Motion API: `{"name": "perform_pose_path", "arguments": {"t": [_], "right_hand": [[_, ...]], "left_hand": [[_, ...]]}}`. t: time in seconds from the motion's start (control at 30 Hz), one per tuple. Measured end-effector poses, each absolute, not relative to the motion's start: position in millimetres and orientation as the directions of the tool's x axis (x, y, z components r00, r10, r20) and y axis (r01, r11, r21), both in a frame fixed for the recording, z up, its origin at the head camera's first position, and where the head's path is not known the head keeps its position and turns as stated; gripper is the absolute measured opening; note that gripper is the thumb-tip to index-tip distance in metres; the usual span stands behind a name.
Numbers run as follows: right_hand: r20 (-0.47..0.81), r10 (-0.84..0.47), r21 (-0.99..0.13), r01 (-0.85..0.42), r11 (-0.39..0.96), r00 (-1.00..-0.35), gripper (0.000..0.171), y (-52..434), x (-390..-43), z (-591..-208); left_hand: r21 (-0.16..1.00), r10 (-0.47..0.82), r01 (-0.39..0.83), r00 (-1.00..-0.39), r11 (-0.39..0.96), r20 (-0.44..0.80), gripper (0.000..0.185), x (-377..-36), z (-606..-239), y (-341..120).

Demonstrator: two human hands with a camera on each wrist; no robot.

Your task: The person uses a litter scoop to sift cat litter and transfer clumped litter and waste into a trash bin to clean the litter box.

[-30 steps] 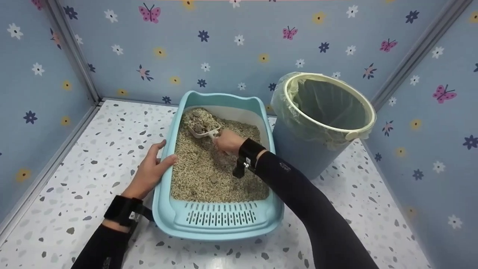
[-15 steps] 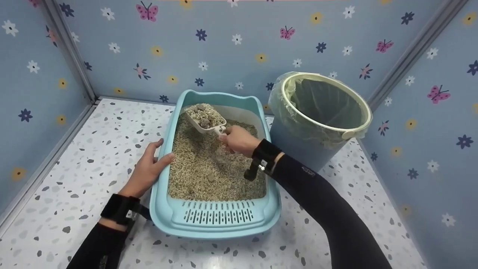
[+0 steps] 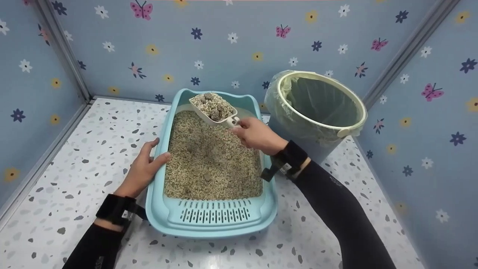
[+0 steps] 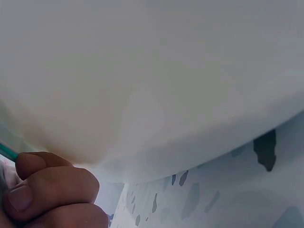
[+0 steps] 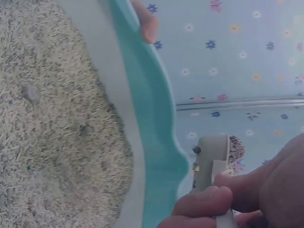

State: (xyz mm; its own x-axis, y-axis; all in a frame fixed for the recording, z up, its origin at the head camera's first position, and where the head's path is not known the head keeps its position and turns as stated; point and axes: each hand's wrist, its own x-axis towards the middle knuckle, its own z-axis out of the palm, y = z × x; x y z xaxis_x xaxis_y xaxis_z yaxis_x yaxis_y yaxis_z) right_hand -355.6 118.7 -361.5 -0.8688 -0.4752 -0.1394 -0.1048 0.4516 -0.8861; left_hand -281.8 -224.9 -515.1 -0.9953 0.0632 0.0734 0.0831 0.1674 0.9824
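A light-blue litter box (image 3: 209,232) holds pale, grainy litter (image 3: 209,164) with a few darker clumps. My left hand (image 3: 142,170) grips its left rim, thumb over the top; in the left wrist view the fingers (image 4: 57,190) curl beneath the edge. My right hand (image 3: 261,136) pinches the handle of a white litter scoop (image 3: 204,116), raised above the far part of the box. Litter and grey clumps (image 3: 214,112) heap the scoop. The right wrist view shows the scoop's pale side (image 5: 209,159) and the thumb and fingers around its handle.
A blue bin (image 3: 315,147) with a cream rim and a clear liner bag (image 3: 274,95) stands right of the box, its top open. Flower-printed panels (image 3: 216,41) enclose the speckled floor (image 3: 89,157) at the back and both sides.
My right hand has lifted the loaded scoop out of the litter and moved it up, away and a little to the right. My left hand keeps its hold on the rim.
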Motion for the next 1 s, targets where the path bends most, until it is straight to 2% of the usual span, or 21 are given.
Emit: {"name": "perform_pose_path", "arguments": {"t": [0.27, 0.4, 0.63, 1.0], "right_hand": [[-0.059, -0.444, -0.875, -0.167, 0.454, -0.894, 0.024, 136.1, -336.6, -363.8], [0.0, -0.419, -0.836, -0.23, 0.498, -0.908, 0.025, 143.1, -325.3, -369.2], [0.024, -0.36, -0.795, -0.236, 0.559, -0.933, 0.025, 153.9, -308.1, -381.7], [0.022, -0.369, -0.779, -0.248, 0.577, -0.929, 0.024, 167.1, -302.3, -389.5]], "left_hand": [[0.983, 0.063, 0.077, -0.996, 0.169, 0.067, 0.083, -282.9, -514.8, -226.1], [0.982, 0.06, 0.076, -0.996, 0.17, 0.067, 0.084, -282.7, -514.4, -226.5], [0.985, 0.067, 0.082, -0.995, 0.153, 0.072, 0.082, -282.2, -515.1, -224.9], [0.984, 0.073, 0.079, -0.995, 0.162, 0.068, 0.08, -282.8, -517.3, -227.7]]}}
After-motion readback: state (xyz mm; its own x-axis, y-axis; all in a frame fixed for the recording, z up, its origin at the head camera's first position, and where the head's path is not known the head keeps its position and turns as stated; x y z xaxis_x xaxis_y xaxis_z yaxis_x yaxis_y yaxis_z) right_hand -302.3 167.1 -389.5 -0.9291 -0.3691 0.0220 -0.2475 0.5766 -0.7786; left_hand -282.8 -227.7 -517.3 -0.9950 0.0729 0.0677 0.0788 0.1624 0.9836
